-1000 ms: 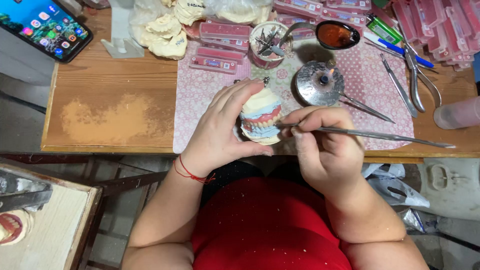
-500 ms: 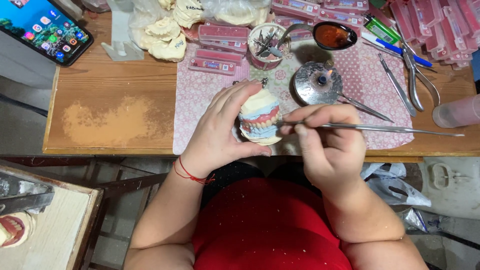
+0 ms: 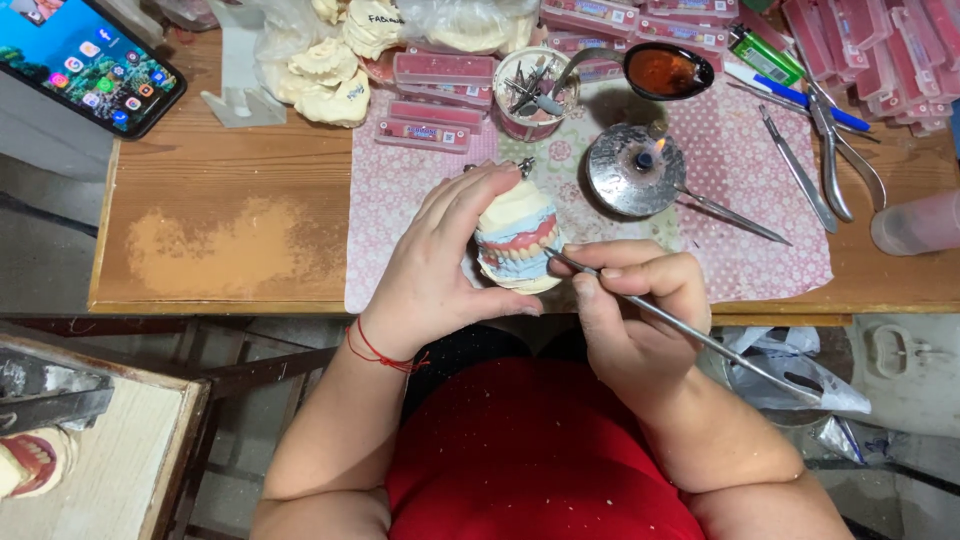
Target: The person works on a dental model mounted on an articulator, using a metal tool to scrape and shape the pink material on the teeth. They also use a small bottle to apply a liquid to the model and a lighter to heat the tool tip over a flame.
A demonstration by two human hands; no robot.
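Taking the dental model (image 3: 515, 238) as the landmark: far to its upper left a smartphone (image 3: 85, 58) lies with its screen lit, and plaster casts (image 3: 325, 75) sit on the wooden tabletop (image 3: 220, 190) closer in on that side. The left hand (image 3: 440, 265) wraps the model from its left, the fingers (image 3: 470, 205) curled over its top and back and the thumb pressed under its lower edge, so the model is held just above the patterned cloth (image 3: 400, 190) at the tabletop's near edge. The model shows cream plaster, pink wax and a row of teeth facing right. From its right, the right hand (image 3: 635, 310) pinches a thin metal instrument (image 3: 690, 335), fingers closed tight around the shaft, the tip touching the model's tooth line. Beyond the model to the upper right stands a small lit burner (image 3: 635, 170), with pliers (image 3: 845, 150) farther right.
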